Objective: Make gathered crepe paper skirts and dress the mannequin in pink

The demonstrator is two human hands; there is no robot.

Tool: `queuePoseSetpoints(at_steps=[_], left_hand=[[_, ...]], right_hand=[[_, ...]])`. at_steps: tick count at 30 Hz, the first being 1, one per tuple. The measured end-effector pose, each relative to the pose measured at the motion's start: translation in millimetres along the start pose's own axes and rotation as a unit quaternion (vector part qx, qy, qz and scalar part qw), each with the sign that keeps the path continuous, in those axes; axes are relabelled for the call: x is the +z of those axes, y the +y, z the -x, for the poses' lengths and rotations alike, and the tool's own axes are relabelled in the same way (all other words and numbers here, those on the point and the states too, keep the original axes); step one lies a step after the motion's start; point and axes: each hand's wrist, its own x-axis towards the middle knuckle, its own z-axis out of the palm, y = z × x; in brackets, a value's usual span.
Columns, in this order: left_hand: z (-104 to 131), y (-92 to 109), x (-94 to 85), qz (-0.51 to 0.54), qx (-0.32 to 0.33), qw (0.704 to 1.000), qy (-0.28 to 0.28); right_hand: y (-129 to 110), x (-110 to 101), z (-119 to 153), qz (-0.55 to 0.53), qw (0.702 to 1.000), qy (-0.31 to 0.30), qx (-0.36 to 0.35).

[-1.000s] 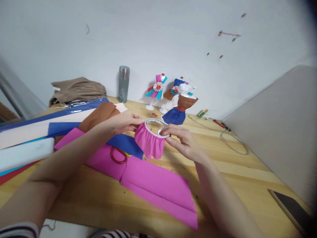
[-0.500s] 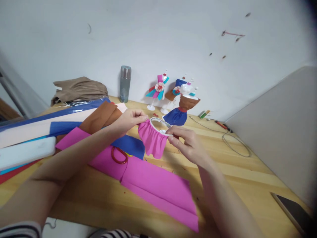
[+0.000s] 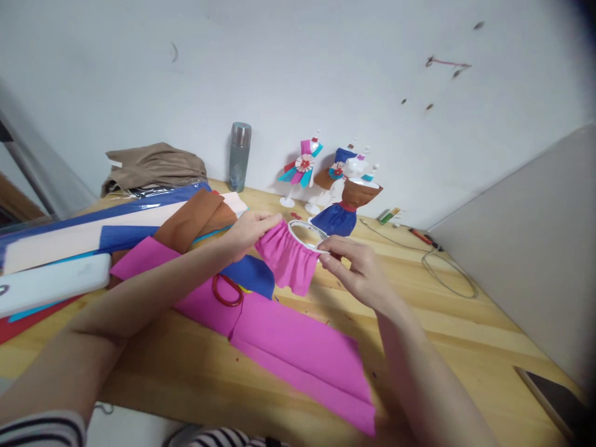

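Held up over the table is a gathered pink crepe-paper skirt (image 3: 289, 264), its pleats hanging from a white ring-shaped band (image 3: 311, 244). My left hand (image 3: 254, 233) is closed, pinching the upper left edge of the pink paper. On the other side, my right hand (image 3: 354, 264) pinches the white band's right end between thumb and fingers. Below lies a flat pink sheet (image 3: 298, 347) with a crease or cut across it. Red-handled scissors (image 3: 228, 290) rest on the pink paper, their blades hidden.
Several small dress forms in coloured paper stand behind, one with a brown top and blue skirt (image 3: 336, 218). Paper sheets, a white case (image 3: 56, 282) and brown cloth (image 3: 156, 167) fill the left. A bottle (image 3: 239, 156), a cable (image 3: 433, 273) and a phone-like dark device (image 3: 554, 397) are also around.
My left hand has shifted slightly along the pink skirt's edge, and the skirt's left side is spread a little wider. My right hand keeps its pinch. The whole view has shifted slightly.
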Motion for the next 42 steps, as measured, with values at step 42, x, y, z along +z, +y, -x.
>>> queuePoseSetpoints(at_steps=[42], left_hand=[[0,19,-19.2,0.047,-0.129,0.976,-0.171]], right_hand=[[8,-7,0,-0.045,0.996,-0.081,-0.005]])
